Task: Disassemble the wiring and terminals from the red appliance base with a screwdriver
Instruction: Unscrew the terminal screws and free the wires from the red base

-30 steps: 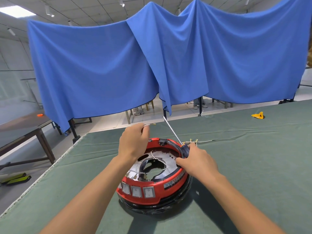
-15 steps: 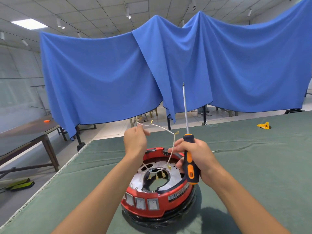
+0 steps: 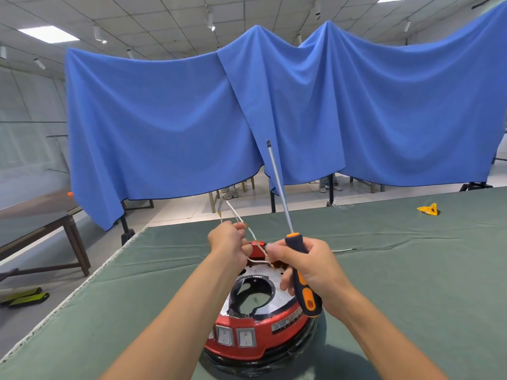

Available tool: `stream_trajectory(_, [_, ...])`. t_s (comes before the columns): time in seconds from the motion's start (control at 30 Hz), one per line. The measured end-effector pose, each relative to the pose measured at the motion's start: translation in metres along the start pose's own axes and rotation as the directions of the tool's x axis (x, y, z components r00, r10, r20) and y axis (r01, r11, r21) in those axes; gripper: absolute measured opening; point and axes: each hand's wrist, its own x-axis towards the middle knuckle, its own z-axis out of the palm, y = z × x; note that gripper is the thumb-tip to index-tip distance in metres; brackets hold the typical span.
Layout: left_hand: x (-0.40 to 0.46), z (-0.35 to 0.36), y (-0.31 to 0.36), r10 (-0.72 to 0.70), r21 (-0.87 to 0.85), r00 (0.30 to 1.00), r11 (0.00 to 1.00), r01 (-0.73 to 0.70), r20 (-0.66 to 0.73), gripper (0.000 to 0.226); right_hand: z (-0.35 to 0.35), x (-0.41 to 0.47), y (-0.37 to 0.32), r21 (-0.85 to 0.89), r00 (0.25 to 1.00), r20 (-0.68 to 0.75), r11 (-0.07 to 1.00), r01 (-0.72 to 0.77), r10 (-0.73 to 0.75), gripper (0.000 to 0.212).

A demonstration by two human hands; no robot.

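Note:
The round red appliance base (image 3: 255, 341) sits on the green table, rocker switches facing me, its silver inner plate (image 3: 274, 300) and dark central hole exposed. My left hand (image 3: 229, 244) pinches thin white wires (image 3: 237, 215) with brass terminals, lifted above the base's far rim. One wire (image 3: 256, 261) runs across to my right hand (image 3: 312, 267). That hand grips the black and orange screwdriver (image 3: 300, 272) by its handle, shaft pointing up and slightly left, and its fingertips also touch the wire.
The green cloth table (image 3: 411, 283) extends right and back, its left edge close to the base. A yellow object (image 3: 428, 209) lies far right. A loose wire (image 3: 344, 250) lies behind my right hand. Blue curtains hang beyond; a brown table stands at left.
The wires have come up out of the base, held in my left hand. My right hand has raised the screwdriver from the rim to point upward and has met the wire.

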Motion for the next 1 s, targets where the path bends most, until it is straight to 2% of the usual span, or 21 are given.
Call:
stream_trajectory(0.1, [0.008,0.0,-0.001,-0.035,-0.056,0.999,0.998,0.033,-0.03,0.034,-0.001,0.0,-0.001,0.033,1.0,0.02,0.999,0.011,-0.011,0.039])
stream_trajectory(0.2, [0.011,0.002,-0.006,-0.034,-0.056,0.998,0.998,0.032,-0.047,0.034,0.001,0.001,0.003,-0.086,0.999,-0.019,0.995,0.042,-0.043,0.028])
stream_trajectory(0.37, [0.017,0.004,-0.015,-0.014,0.007,1.0,1.0,0.014,-0.02,0.034,-0.002,0.01,0.016,-0.206,0.981,-0.172,0.977,0.057,-0.093,0.01])
stream_trajectory(0.47, [0.023,0.004,-0.02,0.012,0.152,0.998,0.988,-0.023,0.069,0.036,-0.007,0.017,0.019,-0.198,0.944,-0.309,0.979,0.055,-0.116,0.015])
stream_trajectory(0.57, [0.032,0.008,-0.029,0.097,0.386,0.981,0.909,-0.156,0.167,0.04,-0.019,0.025,0.024,-0.16,0.878,-0.468,0.987,0.02,-0.094,0.017])
stream_trajectory(0.63, [0.04,0.005,-0.037,0.247,0.481,0.94,0.811,-0.333,0.236,0.04,-0.031,0.03,0.027,-0.081,0.828,-0.559,0.997,-0.003,-0.043,0.016])
stream_trajectory(0.67, [0.044,0.001,-0.041,0.348,0.511,0.897,0.737,-0.441,0.272,0.04,-0.037,0.032,0.029,-0.029,0.803,-0.595,1.0,-0.008,-0.011,0.016])
stream_trajectory(0.73, [0.052,-0.005,-0.047,0.528,0.604,0.772,0.502,-0.619,0.353,0.043,-0.049,0.035,0.032,0.045,0.757,-0.653,0.999,-0.006,0.034,0.017])
stream_trajectory(0.77, [0.057,-0.007,-0.049,0.569,0.655,0.717,0.367,-0.66,0.403,0.044,-0.053,0.035,0.034,0.053,0.739,-0.672,0.999,-0.009,0.042,0.018])
stream_trajectory(0.8, [0.062,-0.006,-0.049,0.574,0.696,0.676,0.237,-0.678,0.463,0.044,-0.057,0.036,0.035,0.055,0.726,-0.686,0.998,-0.011,0.046,0.018])
stream_trajectory(0.87, [0.071,-0.004,-0.049,0.479,0.713,0.636,0.029,-0.701,0.605,0.04,-0.061,0.037,0.037,0.079,0.707,-0.705,0.997,-0.002,0.057,0.018])
stream_trajectory(0.93, [0.08,-0.003,-0.053,0.343,0.695,0.633,-0.094,-0.713,0.695,0.035,-0.062,0.038,0.037,0.159,0.693,-0.714,0.987,0.021,0.1,0.017])
stream_trajectory(1.0, [0.084,-0.006,-0.055,0.255,0.696,0.653,-0.155,-0.701,0.714,0.032,-0.063,0.038,0.036,0.257,0.683,-0.711,0.966,0.031,0.167,0.016])
